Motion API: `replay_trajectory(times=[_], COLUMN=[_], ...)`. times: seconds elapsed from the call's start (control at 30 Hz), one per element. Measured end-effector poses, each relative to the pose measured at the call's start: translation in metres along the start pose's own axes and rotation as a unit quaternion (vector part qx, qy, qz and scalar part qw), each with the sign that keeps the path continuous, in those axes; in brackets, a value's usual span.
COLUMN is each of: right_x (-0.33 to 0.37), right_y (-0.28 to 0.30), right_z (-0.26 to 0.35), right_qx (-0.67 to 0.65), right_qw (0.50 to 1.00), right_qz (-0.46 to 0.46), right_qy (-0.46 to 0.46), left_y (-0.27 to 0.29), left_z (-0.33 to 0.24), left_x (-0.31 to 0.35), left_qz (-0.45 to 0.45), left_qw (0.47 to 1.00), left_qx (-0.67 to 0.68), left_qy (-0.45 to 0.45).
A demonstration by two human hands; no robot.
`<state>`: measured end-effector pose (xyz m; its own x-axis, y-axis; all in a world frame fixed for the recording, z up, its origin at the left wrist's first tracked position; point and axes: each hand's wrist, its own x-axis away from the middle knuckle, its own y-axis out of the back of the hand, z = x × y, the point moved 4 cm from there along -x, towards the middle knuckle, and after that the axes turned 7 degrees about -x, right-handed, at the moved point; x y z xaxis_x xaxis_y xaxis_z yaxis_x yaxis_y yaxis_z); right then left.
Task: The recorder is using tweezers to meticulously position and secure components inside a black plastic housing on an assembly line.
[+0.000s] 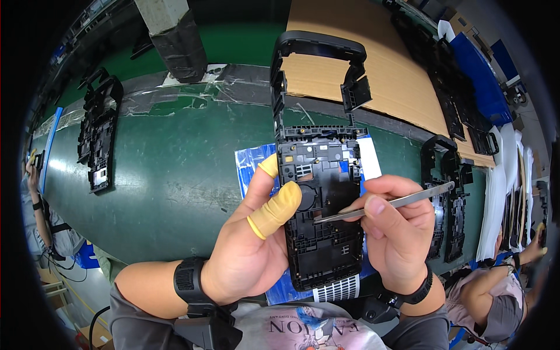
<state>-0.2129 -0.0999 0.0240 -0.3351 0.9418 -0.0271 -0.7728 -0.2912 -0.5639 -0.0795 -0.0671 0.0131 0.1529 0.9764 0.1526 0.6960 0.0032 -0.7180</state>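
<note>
A long black plastic housing with an open frame at its far end stands before me. My left hand grips its left side, thumb over the front edge and the other fingers partly hidden behind. Yellow finger cots cover the thumb and one finger. In my right hand, steel tweezers are pinched between thumb and fingers. Their tips rest at or just over the housing's middle, below a round recess; whether they hold a small part cannot be made out.
A blue sheet and a white slotted label sheet lie beneath the housing. Similar black housings stand at left and right on the green table. Cardboard covers the far right. Other people sit at both sides.
</note>
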Motion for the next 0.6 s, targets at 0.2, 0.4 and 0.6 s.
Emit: replay_trajectory(times=[0.2, 0.4, 0.6], right_x=[-0.0004, 0.0002, 0.0010], right_y=[-0.0003, -0.0051, -0.0023], right_z=[-0.0012, -0.0017, -0.0002], right_qx=[0.003, 0.049, 0.080], right_qw=[1.000, 0.998, 0.996], right_qz=[-0.010, -0.041, -0.035], right_qy=[0.005, 0.009, 0.026], left_y=[0.0014, 0.0015, 0.0029], left_z=[0.0019, 0.0019, 0.0013], left_x=[-0.0002, 0.0004, 0.0000], left_qz=[-0.008, -0.005, 0.003], left_qw=[1.000, 1.000, 1.000], left_qx=[0.001, 0.008, 0.012], left_qy=[0.007, 0.008, 0.004])
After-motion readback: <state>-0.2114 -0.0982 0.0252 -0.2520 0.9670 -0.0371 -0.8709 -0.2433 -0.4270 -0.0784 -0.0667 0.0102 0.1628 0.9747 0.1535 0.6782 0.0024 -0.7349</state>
